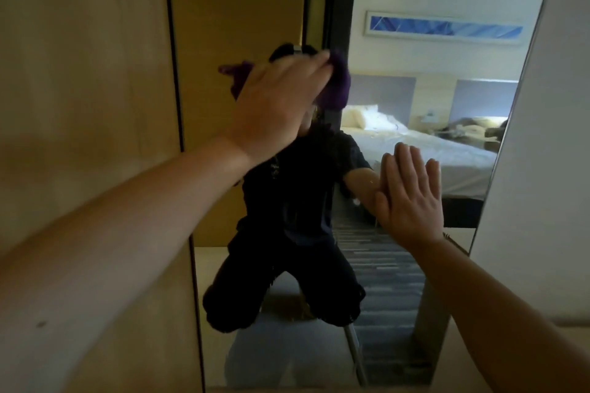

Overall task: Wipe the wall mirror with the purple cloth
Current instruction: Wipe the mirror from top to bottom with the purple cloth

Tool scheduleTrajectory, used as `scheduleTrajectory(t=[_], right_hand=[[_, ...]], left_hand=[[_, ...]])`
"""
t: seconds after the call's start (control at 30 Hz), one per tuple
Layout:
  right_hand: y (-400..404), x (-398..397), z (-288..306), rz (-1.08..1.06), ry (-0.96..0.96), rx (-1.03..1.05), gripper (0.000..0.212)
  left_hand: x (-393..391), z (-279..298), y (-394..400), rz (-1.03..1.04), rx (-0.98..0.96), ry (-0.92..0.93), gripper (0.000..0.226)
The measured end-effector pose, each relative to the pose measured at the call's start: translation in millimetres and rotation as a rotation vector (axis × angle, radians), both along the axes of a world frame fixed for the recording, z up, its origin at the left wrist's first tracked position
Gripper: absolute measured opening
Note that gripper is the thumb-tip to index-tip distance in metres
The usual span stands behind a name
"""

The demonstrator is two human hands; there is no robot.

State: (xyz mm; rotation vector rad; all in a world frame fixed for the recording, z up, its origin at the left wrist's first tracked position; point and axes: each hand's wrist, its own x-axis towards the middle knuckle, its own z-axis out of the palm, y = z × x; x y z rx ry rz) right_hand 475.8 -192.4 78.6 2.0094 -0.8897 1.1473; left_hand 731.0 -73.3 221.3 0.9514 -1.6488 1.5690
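A tall wall mirror (415, 51) fills the middle of the view, reflecting a kneeling person in dark clothes and a bedroom. My left hand (274, 105) presses a purple cloth (335, 86) flat against the glass at mid height, fingers stretched over it; part of the cloth sticks out past my fingertips and another bit shows at the left. My right hand (412, 198) lies flat on the glass lower right, fingers straight and together, meeting its own reflection.
A light wooden panel (83, 73) borders the mirror on the left, with a dark seam. A white wall (542, 169) borders it on the right. The reflection shows a bed, a framed blue picture and striped carpet.
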Motion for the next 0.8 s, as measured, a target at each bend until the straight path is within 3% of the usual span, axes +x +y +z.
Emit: scheduleTrajectory(t=[0.13, 0.23, 0.5, 0.8], right_hand=[[-7, 2, -2, 0.030, -0.036, -0.080, 0.065], [-11, 3, -4, 0.057, -0.064, -0.121, 0.064], [-14, 2, -5, 0.078, -0.071, -0.125, 0.064], [-13, 3, -5, 0.100, -0.089, -0.133, 0.062]], left_hand=[[-11, 46, -21, 0.121, 0.006, 0.017, 0.042], [-12, 29, -27, 0.180, 0.065, 0.037, 0.048], [2, -119, -9, 0.176, 0.128, 0.001, 0.051], [13, -292, 3, 0.257, 0.274, -0.090, 0.074]])
